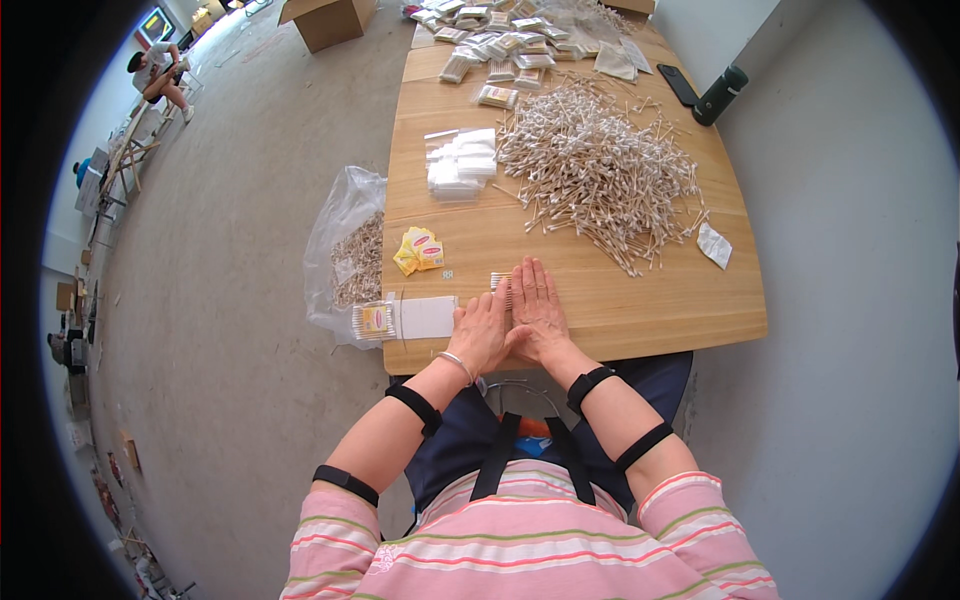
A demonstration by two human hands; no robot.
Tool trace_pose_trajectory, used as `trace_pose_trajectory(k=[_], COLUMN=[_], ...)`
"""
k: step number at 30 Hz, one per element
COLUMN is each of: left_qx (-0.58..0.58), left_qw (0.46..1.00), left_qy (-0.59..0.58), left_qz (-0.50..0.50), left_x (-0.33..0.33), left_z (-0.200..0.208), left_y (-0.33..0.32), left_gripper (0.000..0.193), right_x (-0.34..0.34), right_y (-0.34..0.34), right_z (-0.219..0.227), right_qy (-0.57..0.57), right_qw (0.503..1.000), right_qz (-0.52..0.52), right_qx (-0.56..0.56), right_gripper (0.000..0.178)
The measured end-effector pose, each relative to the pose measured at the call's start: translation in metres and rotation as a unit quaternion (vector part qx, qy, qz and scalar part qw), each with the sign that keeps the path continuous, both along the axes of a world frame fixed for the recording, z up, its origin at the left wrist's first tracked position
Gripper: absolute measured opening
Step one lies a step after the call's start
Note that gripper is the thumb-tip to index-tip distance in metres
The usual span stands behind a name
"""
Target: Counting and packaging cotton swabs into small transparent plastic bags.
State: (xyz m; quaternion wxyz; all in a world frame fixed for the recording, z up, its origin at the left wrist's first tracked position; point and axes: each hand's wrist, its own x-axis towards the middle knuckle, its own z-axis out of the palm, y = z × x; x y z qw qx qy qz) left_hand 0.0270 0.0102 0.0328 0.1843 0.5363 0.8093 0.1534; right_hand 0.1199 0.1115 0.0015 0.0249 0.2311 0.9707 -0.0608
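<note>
Flat on the wooden table (660, 310) near its front edge, my right hand (540, 308) has its fingers stretched out and held side by side. My left hand (483, 328) lies against it, fingers extended and thumbs close together. A small row of cotton swabs (499, 281) shows at the fingertips, partly covered by both hands. Left of my left hand is a white rectangular block (428, 317), with a bundle of swabs with a yellow card (374, 321) at its outer end. Yellow printed cards (419, 251) lie beyond it.
A large heap of loose swabs (600, 165) covers the middle right. Clear bags (460, 165) lie left of it; filled packs (500, 45) are piled at the far end. A phone (678, 85), a dark bottle (720, 95) and crumpled paper (714, 246) line the right. A plastic sack (325, 235) holds swabs.
</note>
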Motion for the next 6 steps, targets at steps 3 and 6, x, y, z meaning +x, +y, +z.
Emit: trace_pose_trajectory(k=[3,6], left_qx=[-0.036,-0.047], left_qw=[0.999,0.999], left_qy=[0.012,-0.005], left_qz=[-0.01,-0.004], left_x=[-0.0006,-0.0011], left_z=[0.002,0.0034], left_y=[0.0022,0.004], left_gripper=[0.084,0.086], right_x=[0.0013,0.0017], right_y=[0.0003,0.0015], right_z=[0.007,0.0049], right_qy=[0.008,0.021], right_qw=[0.999,0.999], right_qz=[0.002,0.004], right_qx=[-0.041,-0.035], right_gripper=[0.091,0.093])
